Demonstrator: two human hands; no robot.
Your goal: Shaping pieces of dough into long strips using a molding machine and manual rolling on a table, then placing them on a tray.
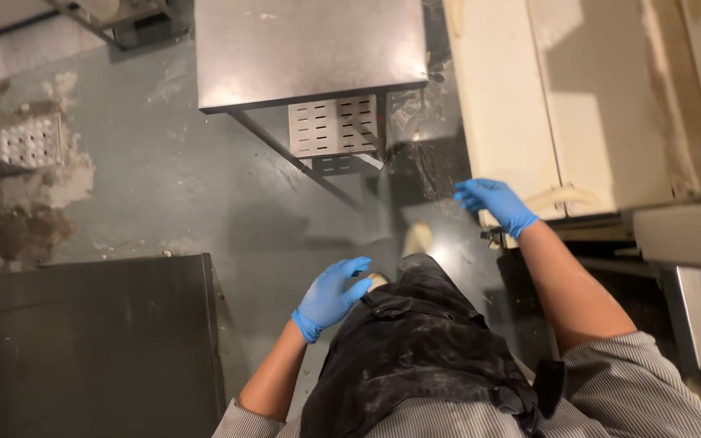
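A blue-gloved left hand (330,294) hangs loose and empty over a floured black apron (415,349); the right hand (494,203), fingers spread, holding nothing, reaches beside the cream cabinet (578,105); the wet-looking grey floor (204,195) could cause a slip; feet mostly hidden.

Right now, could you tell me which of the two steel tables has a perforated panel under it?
The far steel table, ahead of both gloved hands, has the perforated panel beneath it; the dark near table by the left hand shows none.
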